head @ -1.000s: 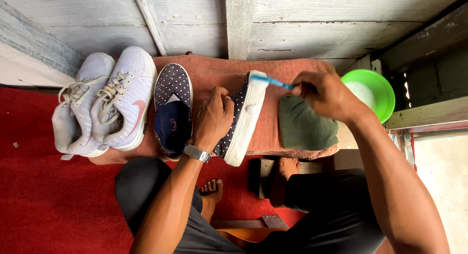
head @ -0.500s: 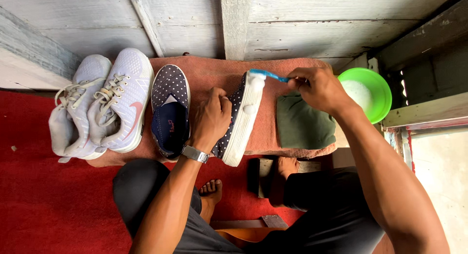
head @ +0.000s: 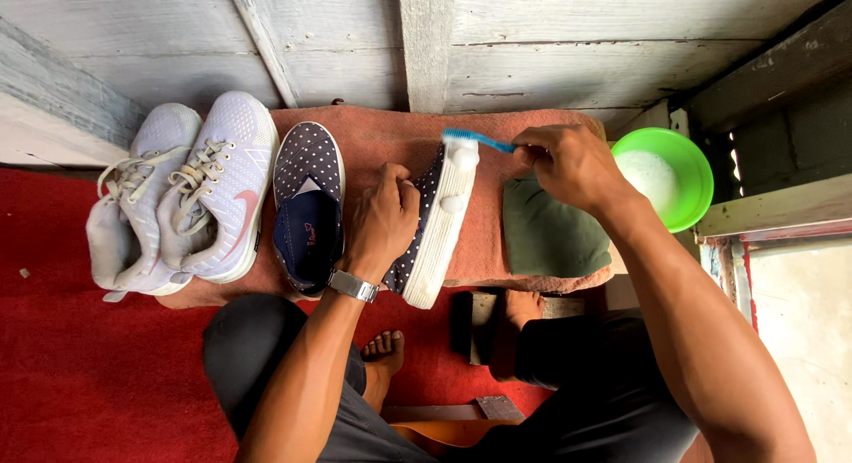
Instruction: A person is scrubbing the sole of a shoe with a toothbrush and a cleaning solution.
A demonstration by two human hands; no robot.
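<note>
Knees in dark trousers sit lowest in the view, with a bare foot (head: 383,348) resting on the red carpet (head: 80,374) between them. Beyond the knees a low counter draped with a reddish towel (head: 373,143) carries everything else.

At its middle the left hand (head: 382,219), a metal watch (head: 353,286) on the wrist, is closed around a dark polka-dot shoe (head: 435,223) that is tipped on its side, so the white sole faces right. Blobs of white foam sit on that sole. Its twin, a second polka-dot shoe (head: 308,205), lies upright just to the left, touching or nearly touching the held one.

To the right, the right hand (head: 572,166) is closed on the handle of a blue toothbrush (head: 479,141), whose bristle end rests on the toe end of the tilted shoe's sole. Below that hand a folded green cloth (head: 550,237) lies on the towel.

Further left, a pair of pale lilac sneakers (head: 191,197) stands side by side at the towel's end, partly over the carpet.

At the far right a bright green bowl (head: 690,170) holds whitish soapy liquid. Weathered grey wooden boards (head: 550,46) form the wall behind it all.
</note>
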